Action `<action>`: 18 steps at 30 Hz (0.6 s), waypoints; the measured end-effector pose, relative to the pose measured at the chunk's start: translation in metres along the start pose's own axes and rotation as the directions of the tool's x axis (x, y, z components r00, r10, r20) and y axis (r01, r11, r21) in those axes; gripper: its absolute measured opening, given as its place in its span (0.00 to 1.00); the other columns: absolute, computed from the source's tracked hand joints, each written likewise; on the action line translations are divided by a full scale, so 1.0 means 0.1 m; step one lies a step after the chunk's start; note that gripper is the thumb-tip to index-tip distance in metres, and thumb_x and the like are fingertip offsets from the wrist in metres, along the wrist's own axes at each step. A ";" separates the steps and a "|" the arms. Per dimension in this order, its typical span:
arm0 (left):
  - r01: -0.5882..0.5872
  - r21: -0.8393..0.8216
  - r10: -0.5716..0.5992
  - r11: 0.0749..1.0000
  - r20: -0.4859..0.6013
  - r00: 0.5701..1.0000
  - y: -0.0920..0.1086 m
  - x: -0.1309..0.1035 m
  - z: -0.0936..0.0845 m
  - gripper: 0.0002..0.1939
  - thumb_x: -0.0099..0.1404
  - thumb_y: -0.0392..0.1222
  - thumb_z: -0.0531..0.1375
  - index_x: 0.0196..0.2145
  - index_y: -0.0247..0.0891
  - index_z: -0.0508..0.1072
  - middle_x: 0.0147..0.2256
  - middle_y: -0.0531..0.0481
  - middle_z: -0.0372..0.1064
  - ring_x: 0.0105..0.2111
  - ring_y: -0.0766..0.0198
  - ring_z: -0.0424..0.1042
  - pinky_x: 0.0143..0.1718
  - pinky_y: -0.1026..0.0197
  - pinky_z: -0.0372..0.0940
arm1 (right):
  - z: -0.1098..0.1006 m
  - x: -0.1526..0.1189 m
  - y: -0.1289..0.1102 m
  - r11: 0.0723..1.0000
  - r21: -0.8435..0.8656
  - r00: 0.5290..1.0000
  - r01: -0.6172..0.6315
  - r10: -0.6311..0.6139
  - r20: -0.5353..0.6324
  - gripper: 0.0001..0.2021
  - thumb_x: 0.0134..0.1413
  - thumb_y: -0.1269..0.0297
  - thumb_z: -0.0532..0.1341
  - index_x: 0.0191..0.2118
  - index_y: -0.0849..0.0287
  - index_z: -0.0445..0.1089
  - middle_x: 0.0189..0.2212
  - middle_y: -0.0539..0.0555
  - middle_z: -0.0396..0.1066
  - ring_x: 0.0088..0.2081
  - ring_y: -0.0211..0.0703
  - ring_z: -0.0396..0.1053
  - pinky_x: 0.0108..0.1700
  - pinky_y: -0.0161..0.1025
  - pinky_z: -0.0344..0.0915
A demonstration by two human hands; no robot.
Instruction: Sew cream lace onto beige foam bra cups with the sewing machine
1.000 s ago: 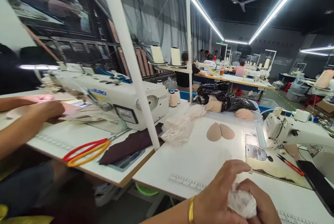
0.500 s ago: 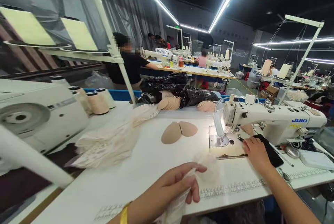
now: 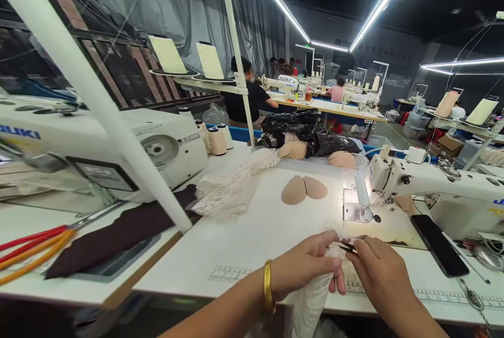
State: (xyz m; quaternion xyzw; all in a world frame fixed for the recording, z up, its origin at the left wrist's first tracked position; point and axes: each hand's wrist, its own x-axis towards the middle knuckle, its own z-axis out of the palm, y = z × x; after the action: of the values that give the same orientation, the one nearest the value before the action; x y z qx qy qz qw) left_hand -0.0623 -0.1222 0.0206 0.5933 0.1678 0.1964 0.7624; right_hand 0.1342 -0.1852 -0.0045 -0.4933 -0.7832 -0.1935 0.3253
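My left hand (image 3: 315, 264), with a gold bracelet on its wrist, is closed on a piece of white lace fabric (image 3: 311, 301) that hangs over the table's front edge. Close against it, my right hand (image 3: 380, 267) grips small dark thread snips (image 3: 347, 247), their points at the lace by my left fingertips. The fingers hide most of the snips. Beyond my hands, two beige bra cups (image 3: 295, 191) lie side by side on the white table. To their right stands a white sewing machine (image 3: 444, 180) with its lamp lit over the needle plate.
More white lace (image 3: 226, 191) lies left of the cups. Black plastic bags (image 3: 311, 133) and stacked beige cups (image 3: 293, 149) sit at the back. A phone (image 3: 441, 246) rests at right. At left are scissors (image 3: 59, 238) and another machine (image 3: 165, 144). A person (image 3: 244, 99) sits ahead.
My right hand has left the machine bed beside the phone with the snips and come to the lace in my left hand. The view has turned left.
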 end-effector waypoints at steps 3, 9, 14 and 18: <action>0.106 0.214 -0.105 0.971 -0.015 0.994 0.14 -0.08 -0.09 0.28 0.64 0.50 0.62 0.58 0.35 0.68 0.25 0.52 0.73 0.23 0.64 0.66 0.29 0.62 0.61 | 0.05 0.03 0.01 1.000 0.017 1.000 -0.008 0.008 0.012 0.17 0.76 0.61 0.48 0.34 0.54 0.66 0.24 0.50 0.70 0.25 0.43 0.68 0.30 0.38 0.57; 0.429 0.844 0.528 0.322 -0.536 0.658 0.59 -0.46 -0.64 0.25 0.69 0.50 0.52 0.59 0.39 0.70 0.52 0.40 0.75 0.51 0.44 0.72 0.53 0.44 0.64 | 0.00 -0.44 0.78 0.944 -0.124 0.939 -0.306 0.321 0.128 0.19 0.74 0.51 0.48 0.42 0.54 0.72 0.30 0.56 0.76 0.31 0.51 0.73 0.32 0.42 0.61; 0.191 0.951 0.426 0.243 -0.282 0.860 0.33 -0.25 -0.66 0.22 0.71 0.52 0.55 0.57 0.41 0.70 0.59 0.42 0.70 0.59 0.47 0.68 0.60 0.46 0.62 | -0.01 -0.57 0.89 0.942 -0.073 0.936 -0.328 0.334 0.106 0.19 0.70 0.50 0.54 0.56 0.54 0.71 0.49 0.63 0.75 0.51 0.62 0.70 0.51 0.57 0.66; 0.087 0.969 0.227 0.233 -0.142 0.963 0.01 0.17 -0.49 0.04 0.67 0.41 0.60 0.36 0.40 0.74 0.38 0.47 0.78 0.42 0.51 0.74 0.47 0.50 0.66 | 0.06 -0.45 0.53 0.903 0.248 0.930 -0.352 0.305 0.207 0.12 0.71 0.57 0.56 0.54 0.52 0.70 0.47 0.58 0.75 0.51 0.55 0.71 0.54 0.52 0.69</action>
State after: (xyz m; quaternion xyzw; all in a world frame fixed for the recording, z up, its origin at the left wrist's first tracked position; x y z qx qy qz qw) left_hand -0.0712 -0.0725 0.0098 0.9131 0.3216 0.1586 0.1940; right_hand 0.1933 -0.1873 -0.0409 -0.5815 -0.7319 0.0181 0.3548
